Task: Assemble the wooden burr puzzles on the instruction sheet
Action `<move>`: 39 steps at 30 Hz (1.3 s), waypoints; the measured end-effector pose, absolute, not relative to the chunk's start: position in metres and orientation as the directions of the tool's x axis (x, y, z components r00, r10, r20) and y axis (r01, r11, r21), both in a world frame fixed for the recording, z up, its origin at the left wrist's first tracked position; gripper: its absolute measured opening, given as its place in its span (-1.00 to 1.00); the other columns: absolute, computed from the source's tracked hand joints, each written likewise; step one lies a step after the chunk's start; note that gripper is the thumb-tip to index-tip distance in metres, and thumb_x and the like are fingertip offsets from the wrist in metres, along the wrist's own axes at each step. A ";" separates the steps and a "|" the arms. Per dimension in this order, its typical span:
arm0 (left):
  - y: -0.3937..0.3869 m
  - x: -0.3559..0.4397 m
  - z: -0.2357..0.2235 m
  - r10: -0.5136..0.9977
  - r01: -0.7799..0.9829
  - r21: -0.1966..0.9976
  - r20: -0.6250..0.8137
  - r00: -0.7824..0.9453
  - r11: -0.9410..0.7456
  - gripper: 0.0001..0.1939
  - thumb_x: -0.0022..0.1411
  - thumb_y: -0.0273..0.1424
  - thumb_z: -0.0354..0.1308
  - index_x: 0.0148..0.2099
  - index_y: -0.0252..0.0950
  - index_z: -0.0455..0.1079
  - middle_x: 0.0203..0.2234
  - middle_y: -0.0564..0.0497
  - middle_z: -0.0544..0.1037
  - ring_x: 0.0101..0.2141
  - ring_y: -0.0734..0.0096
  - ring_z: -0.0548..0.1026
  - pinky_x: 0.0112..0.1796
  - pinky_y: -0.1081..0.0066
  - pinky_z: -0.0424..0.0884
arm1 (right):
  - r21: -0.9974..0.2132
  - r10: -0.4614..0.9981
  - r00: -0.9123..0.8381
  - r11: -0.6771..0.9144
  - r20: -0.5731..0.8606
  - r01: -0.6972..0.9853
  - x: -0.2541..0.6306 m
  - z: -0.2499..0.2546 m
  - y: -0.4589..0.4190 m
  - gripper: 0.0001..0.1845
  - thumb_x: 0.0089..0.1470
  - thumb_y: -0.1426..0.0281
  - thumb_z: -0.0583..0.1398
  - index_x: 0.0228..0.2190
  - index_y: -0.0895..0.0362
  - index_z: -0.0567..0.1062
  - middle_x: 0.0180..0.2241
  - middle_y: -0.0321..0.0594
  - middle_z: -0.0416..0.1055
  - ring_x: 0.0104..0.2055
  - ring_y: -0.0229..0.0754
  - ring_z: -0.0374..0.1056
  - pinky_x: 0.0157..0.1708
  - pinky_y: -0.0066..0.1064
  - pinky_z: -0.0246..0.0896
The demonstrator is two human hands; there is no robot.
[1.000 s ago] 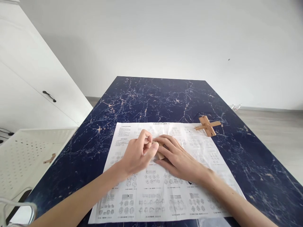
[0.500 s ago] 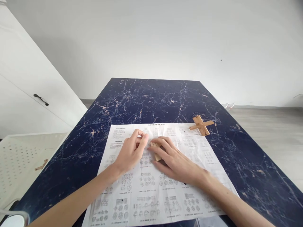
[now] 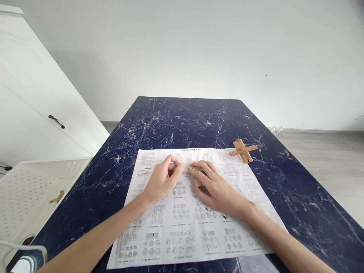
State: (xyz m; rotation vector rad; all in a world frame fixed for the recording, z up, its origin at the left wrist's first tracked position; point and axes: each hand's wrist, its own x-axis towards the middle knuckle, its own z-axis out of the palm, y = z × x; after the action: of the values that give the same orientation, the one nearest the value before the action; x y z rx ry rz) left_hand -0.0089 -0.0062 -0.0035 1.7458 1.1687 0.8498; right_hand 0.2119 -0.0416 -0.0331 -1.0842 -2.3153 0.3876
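Observation:
A small light wooden block lies under the curled fingers of my right hand, which grips it against the printed sheet. Those fingers and the palm hide much of the block. To its left, my left hand is closed with thumb and forefinger tips pinched together; whatever may be between them is too small or hidden to see. A short gap separates the two hands. Rows of small line drawings of shapes fill the paper under both forearms.
At the sheet's upper right corner rests a cross of interlocked wooden pieces. The dark blue marbled table reaches toward the wall. A white perforated surface at left carries another wooden piece. Clear plastic lies at the near edge.
The camera view has shifted slightly. My right hand has moved a little to the right with the block, widening the gap to my left hand, which keeps its pinch.

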 end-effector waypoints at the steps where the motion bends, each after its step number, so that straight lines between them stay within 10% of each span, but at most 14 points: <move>1: -0.006 -0.009 -0.004 0.940 0.360 0.910 0.081 0.332 -0.206 -0.70 0.50 -0.16 0.08 -0.27 -0.19 0.22 -0.66 0.24 0.18 -0.63 0.52 0.10 -0.57 0.47 0.02 | -0.467 0.775 -0.519 0.632 0.361 0.618 0.212 -0.033 -0.041 -0.45 0.32 0.48 0.15 0.28 -0.05 0.34 0.25 -0.01 0.34 0.37 0.18 0.21 0.26 0.21 0.42; 39: -0.026 -0.048 0.009 0.870 0.565 0.727 0.092 0.484 -0.391 -0.70 0.48 -0.08 0.07 -0.17 -0.19 0.36 -0.59 0.16 0.39 -0.56 0.41 0.29 -0.46 0.40 0.18 | -0.467 0.885 0.144 0.090 0.443 0.880 0.325 -0.078 -0.083 -0.40 0.39 0.09 0.13 0.33 0.06 0.25 0.28 0.16 0.26 0.30 0.32 0.18 0.26 0.25 0.23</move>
State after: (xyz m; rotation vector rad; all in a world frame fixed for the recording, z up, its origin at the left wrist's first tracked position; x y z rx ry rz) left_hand -0.0478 -0.0263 0.0092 2.0997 1.1789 0.6246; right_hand 0.3251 -0.0826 -0.0775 -1.7529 -1.7002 0.0097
